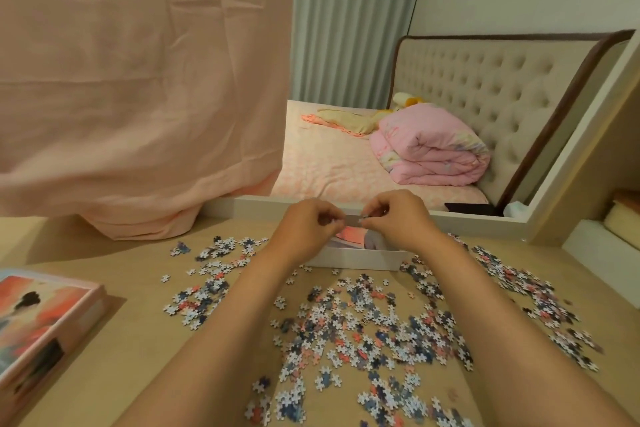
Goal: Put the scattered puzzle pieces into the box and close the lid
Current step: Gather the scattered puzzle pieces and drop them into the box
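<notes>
in the head view, the puzzle pieces [363, 326] lie scattered over the near and right parts of the pale wood-grain worktop [145, 322], with a looser patch to the left. they look like thin die-cut card with knobs and notches, blue, white and coral: very light, stiff enough to hold shape, likely to slide on the smooth surface, so i judge scooping handfuls or sweeping them toward the edge would serve better than picking singly. the white box [356, 258] sits at the far middle of the worktop, shallow, with matte card walls and a printed sheet inside it. above it the left hand [308, 225] and right hand [394, 218] are held close together, fingers curled and pinching a small thin greyish thing between them; what it is cannot be told. the lid [41, 319], a flat printed card cover with pink edges, rests at the near left, well apart from the box; it should lift easily by its rims.
</notes>
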`<state>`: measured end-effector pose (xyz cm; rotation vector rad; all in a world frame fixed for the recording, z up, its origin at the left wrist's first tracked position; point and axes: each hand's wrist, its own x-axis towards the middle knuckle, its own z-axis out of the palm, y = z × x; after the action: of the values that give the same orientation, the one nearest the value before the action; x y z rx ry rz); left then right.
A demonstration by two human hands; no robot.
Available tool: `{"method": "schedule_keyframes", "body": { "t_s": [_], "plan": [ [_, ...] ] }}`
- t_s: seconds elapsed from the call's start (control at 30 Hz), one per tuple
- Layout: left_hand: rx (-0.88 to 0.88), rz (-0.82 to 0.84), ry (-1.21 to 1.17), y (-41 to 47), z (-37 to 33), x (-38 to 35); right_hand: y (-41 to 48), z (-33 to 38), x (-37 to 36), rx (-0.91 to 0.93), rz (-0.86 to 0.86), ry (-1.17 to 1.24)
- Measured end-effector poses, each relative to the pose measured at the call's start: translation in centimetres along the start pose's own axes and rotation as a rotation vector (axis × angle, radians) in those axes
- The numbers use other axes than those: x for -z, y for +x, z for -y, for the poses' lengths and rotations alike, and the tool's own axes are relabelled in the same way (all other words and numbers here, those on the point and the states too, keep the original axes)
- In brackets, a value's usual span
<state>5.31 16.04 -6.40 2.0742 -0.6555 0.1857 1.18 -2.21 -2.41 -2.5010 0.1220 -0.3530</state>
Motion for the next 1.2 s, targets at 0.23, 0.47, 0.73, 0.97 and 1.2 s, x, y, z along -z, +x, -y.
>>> {"method": "schedule_keyframes", "body": {
  "t_s": [0.23,0.47,0.73,0.97,1.2],
  "plan": [
    [-0.074,0.247,0.293,2.0,0.9,-1.6,0.3,-1.9,-2.1,0.004,0.209,-0.056],
    [-0.156,0.117,0.314,0.1,1.1,-1.0,-3.0,-1.4,-0.1,0.086,0.080,-0.007],
    [-0.131,0.462,0.571,-6.7,1.2,-1.6,-7.3,-2.4,-3.5,0.157,0.522,-0.385],
    [-0.147,0.452,0.518,-7.3,1.6,-2.1,-7.5,-2.5,-2.3,0.133,0.548,-0.253],
    [-0.056,0.561,0.563,-6.9,1.2,-1.0,-8.1,-3.2,0.1,-0.051,0.593,-0.430]
  ]
}}
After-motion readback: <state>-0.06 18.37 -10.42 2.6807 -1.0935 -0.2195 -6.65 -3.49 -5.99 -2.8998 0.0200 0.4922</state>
